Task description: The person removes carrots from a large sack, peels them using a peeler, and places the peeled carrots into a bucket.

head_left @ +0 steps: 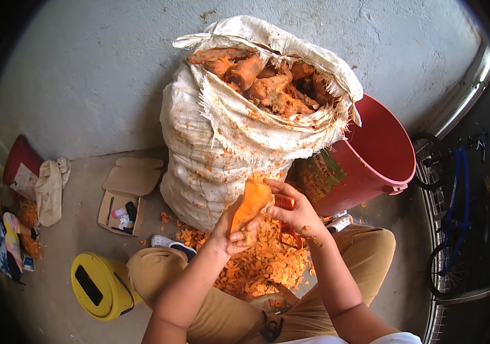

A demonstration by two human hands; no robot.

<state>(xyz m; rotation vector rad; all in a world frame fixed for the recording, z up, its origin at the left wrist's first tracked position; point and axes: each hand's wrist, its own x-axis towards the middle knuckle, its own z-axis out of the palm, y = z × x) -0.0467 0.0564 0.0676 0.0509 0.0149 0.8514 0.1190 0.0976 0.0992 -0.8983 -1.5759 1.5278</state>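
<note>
A thick, mostly peeled carrot (251,204) stands nearly upright in my left hand (236,234), whose fingers wrap its lower part. My right hand (294,209) is closed on an orange-handled peeler (283,200) against the carrot's right side; the blade is hidden. Orange scraps stick to both hands. Below them, between my legs, lies a heap of orange peelings (262,266) on the floor. Right behind my hands stands a white woven sack (199,137), filled to its frayed mouth with dirty, rough orange roots (268,86).
A red bucket (371,155) stands right of the sack. On the left are an open cardboard box (107,212) with small items and a yellow lidded bucket (110,295) bearing a phone (88,284). A blue bicycle (460,206) is far right; a wall (113,74) stands behind.
</note>
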